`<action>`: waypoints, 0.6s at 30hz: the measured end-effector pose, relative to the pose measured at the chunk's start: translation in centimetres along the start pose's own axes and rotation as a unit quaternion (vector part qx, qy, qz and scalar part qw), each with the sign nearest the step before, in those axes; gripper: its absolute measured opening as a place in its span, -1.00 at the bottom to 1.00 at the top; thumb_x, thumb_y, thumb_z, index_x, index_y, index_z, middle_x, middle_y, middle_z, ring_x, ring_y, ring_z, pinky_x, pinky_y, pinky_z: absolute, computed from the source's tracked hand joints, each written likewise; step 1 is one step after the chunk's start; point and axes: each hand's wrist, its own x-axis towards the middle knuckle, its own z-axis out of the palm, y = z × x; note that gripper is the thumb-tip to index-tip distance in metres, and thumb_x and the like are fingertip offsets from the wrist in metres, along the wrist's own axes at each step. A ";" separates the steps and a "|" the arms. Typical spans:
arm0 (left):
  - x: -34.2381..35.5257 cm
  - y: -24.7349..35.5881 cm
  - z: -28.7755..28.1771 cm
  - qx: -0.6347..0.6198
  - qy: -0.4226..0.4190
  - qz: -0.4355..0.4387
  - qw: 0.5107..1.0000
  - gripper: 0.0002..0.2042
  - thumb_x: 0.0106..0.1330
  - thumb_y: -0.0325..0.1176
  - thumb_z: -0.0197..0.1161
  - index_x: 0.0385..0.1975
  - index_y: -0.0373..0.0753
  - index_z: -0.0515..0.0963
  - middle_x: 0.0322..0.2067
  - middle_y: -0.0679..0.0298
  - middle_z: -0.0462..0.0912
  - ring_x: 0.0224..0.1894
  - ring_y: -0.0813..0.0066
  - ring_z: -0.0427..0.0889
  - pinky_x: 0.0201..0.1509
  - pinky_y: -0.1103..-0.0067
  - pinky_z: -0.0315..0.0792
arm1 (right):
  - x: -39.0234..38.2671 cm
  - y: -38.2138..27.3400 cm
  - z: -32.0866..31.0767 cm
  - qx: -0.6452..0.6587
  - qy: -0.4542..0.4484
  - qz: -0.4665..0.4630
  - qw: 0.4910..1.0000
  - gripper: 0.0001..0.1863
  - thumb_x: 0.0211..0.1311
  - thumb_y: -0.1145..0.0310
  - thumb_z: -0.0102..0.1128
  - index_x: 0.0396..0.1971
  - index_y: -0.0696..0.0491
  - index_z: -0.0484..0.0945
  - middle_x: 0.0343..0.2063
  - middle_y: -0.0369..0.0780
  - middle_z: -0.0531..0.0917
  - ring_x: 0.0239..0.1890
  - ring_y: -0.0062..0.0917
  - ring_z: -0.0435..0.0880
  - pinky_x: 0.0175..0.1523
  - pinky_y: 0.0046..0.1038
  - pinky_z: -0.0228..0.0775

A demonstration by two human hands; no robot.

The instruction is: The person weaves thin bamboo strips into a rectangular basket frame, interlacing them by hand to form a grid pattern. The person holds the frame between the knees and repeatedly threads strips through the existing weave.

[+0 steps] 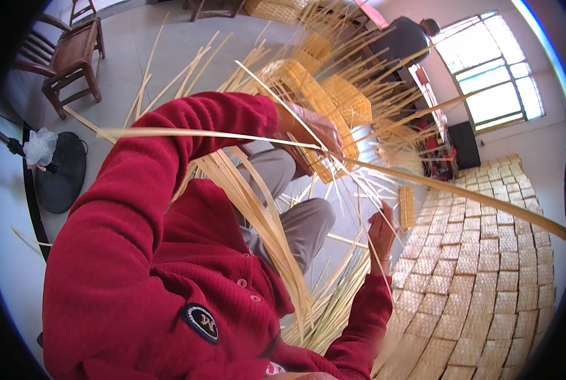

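My left hand (318, 130) is closed at the near end of a long yellow woven bamboo piece (308, 88), where several thin strips cross. One pale bamboo strip (213, 134) runs from its fingers out over my red left sleeve. Lower and to the right, my right hand (382, 234) has its fingers pressed together among fine, light splints (368, 183); which of them it grips is too small to make out. A bundle of wide flat bamboo strips (264, 221) lies across my lap.
Stacked woven blocks (467, 266) fill the right side. A wooden chair (74, 60) and a round black base (61, 171) stand at left. Beyond the bristling strips, another person (400, 41) bends near the window (492, 69). A thick bamboo strip (473, 196) crosses on the right.
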 end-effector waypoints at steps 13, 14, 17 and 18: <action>-0.5 0.8 -0.2 -0.007 0.019 -0.025 0.999 -0.48 0.29 -0.29 0.39 0.26 -0.15 0.49 0.10 0.07 0.61 0.12 0.06 0.65 0.20 0.34 0.55 | -12.5 4.4 -13.4 -0.072 0.029 0.218 0.973 -0.72 0.49 0.50 -0.06 0.06 0.04 0.58 -0.57 -0.29 0.52 -0.51 -0.62 0.50 -0.39 -0.49 0.33; -0.5 1.2 -0.5 -0.010 0.016 -0.025 1.000 -0.48 0.29 -0.28 0.40 0.26 -0.15 0.49 0.11 0.08 0.61 0.12 0.07 0.65 0.19 0.33 0.56 | -13.6 4.4 -13.7 -0.078 0.031 0.217 0.973 -0.72 0.49 0.50 -0.07 0.05 0.04 0.58 -0.58 -0.29 0.51 -0.52 -0.62 0.49 -0.40 -0.49 0.32; -0.3 1.4 -0.7 0.006 0.004 -0.047 0.999 -0.49 0.26 -0.34 0.42 0.24 -0.11 0.51 0.11 0.11 0.61 0.12 0.10 0.66 0.21 0.35 0.57 | -15.9 4.4 -14.3 -0.083 0.054 0.205 0.974 -0.74 0.52 0.48 -0.07 0.05 0.03 0.58 -0.62 -0.31 0.45 -0.59 -0.63 0.41 -0.44 -0.52 0.26; -0.3 1.3 -0.6 0.007 -0.002 -0.055 0.998 -0.49 0.25 -0.36 0.43 0.23 -0.11 0.52 0.11 0.12 0.61 0.12 0.10 0.66 0.22 0.35 0.57 | -16.5 4.3 -14.5 -0.087 0.050 0.208 0.973 -0.74 0.53 0.47 -0.07 0.04 0.02 0.58 -0.62 -0.32 0.44 -0.59 -0.64 0.40 -0.44 -0.53 0.25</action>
